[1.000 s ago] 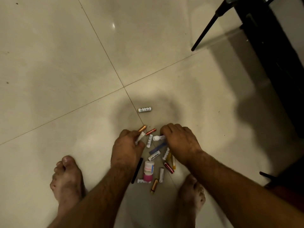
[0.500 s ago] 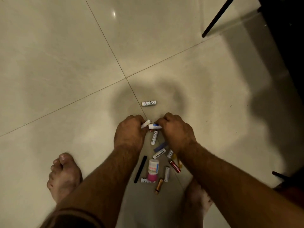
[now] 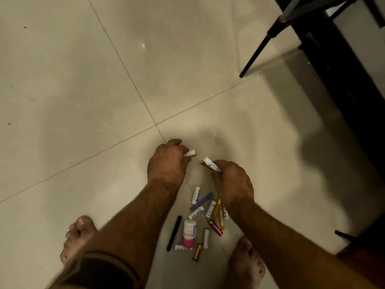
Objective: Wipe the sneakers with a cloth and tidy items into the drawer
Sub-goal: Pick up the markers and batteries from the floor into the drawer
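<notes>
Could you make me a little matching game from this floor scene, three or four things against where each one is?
Things:
1. white battery
2. small bottle
3. black stick
4. chair leg

Places:
A. top right, standing on the tile
B. gripped in the left hand
C. lying just left of the bottle
D. amid the floor pile, pink at one end

Pairs: 1-B, 2-D, 3-C, 4-A

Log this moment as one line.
stage: gathering batteries | left hand: holds batteries | right hand: holds batteries | floor pile: remains | drawer: unseen
</notes>
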